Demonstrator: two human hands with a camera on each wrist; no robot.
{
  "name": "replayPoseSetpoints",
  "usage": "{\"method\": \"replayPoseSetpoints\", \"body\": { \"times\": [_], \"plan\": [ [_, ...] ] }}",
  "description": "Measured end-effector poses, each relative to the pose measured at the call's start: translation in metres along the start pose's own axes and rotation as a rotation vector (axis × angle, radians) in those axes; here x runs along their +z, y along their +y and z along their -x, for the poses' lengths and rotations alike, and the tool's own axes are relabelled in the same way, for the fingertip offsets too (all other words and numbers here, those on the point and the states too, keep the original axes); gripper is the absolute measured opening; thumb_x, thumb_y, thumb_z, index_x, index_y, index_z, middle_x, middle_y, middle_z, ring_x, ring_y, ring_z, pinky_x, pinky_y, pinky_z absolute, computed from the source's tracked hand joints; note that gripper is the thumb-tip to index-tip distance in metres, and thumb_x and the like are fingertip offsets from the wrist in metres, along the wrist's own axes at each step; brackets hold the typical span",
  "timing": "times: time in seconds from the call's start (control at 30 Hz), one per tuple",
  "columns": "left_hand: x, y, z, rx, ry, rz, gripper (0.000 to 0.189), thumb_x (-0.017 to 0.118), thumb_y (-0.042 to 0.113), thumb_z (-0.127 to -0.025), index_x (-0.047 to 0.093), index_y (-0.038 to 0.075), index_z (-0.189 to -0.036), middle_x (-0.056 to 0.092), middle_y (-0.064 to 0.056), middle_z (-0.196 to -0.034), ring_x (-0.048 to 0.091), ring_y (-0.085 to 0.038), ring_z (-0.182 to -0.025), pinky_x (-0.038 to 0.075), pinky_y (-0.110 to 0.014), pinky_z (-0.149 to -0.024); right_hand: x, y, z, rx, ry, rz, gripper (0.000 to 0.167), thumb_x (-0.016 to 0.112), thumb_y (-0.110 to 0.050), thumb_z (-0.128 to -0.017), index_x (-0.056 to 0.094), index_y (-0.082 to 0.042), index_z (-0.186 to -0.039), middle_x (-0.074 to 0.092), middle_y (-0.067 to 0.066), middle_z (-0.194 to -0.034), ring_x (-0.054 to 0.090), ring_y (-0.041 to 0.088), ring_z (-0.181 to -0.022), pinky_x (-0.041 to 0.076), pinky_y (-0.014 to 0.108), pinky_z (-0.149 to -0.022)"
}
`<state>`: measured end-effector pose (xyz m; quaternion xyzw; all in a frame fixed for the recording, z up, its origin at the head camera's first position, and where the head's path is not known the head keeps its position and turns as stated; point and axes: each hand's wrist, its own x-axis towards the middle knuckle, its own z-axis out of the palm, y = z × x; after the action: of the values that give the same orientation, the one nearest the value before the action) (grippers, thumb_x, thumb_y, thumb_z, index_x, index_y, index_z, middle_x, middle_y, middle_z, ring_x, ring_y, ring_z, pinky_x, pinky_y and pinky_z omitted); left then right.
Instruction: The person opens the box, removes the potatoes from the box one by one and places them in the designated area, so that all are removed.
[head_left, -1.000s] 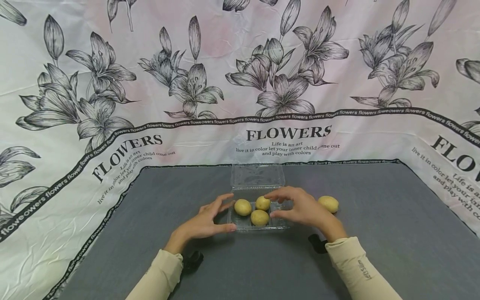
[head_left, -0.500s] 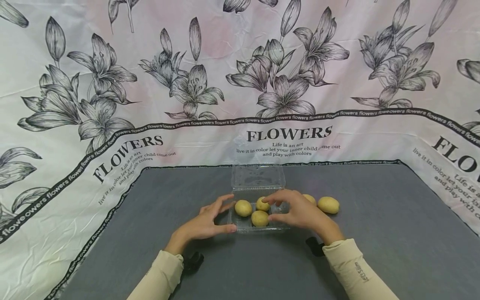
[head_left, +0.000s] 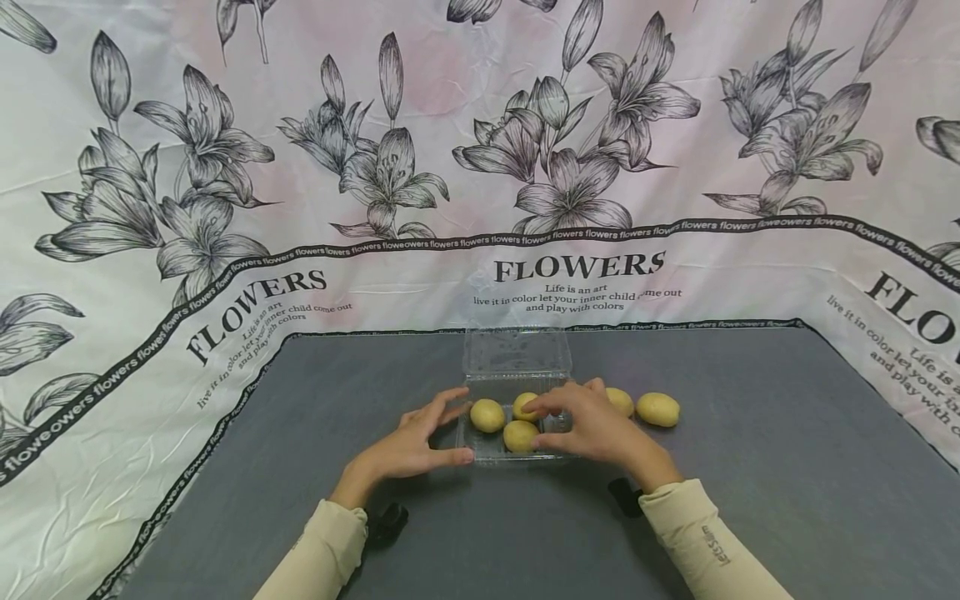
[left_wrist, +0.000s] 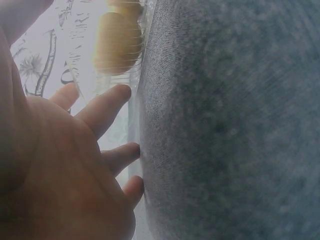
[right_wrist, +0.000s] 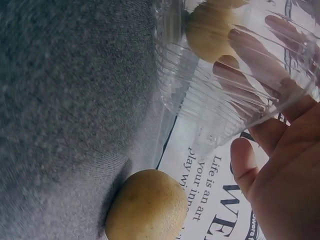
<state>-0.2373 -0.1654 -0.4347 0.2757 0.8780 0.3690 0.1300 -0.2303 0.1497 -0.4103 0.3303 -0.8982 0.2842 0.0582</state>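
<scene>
A clear plastic clamshell box (head_left: 487, 454) stands on the table with its lid (head_left: 517, 352) raised behind it. Inside lie a left potato (head_left: 487, 416), a back potato (head_left: 525, 406) and a front potato (head_left: 521, 437). My left hand (head_left: 405, 446) is at the box's left side, fingers spread and holding nothing. Over the right side reaches my right hand (head_left: 600, 429), its fingertips close to the back potato and its thumb by the front one. Through the box wall in the right wrist view, the fingers (right_wrist: 247, 55) look extended; contact with a potato cannot be told.
To the right of the box, outside it, are a potato (head_left: 619, 402) partly behind the right hand and another potato (head_left: 658, 409). A grey cloth (head_left: 337, 375) covers the table. A floral curtain (head_left: 420, 283) hangs along the back and sides.
My right hand has shifted slightly left and lower over the box, uncovering one of the potatoes on its right. The left hand stays where it was.
</scene>
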Motion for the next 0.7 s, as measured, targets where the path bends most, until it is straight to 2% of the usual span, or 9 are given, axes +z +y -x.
{"method": "replayPoseSetpoints", "body": {
  "times": [0.7],
  "plan": [
    [0.0005,-0.0008,-0.0008,0.001,0.001,-0.005,0.093,0.072,0.053,-0.091,0.016,0.03,-0.162,0.04,0.006,-0.162,0.019,-0.032,-0.158,0.009,-0.066,-0.119,0.0066,-0.005,-0.0007,0.021,0.0,0.029,0.043,0.084,-0.039,-0.083,0.075,-0.021,-0.121,0.076,-0.003,-0.107,0.067,0.019,-0.094,0.023,0.035,-0.078]
  ]
}}
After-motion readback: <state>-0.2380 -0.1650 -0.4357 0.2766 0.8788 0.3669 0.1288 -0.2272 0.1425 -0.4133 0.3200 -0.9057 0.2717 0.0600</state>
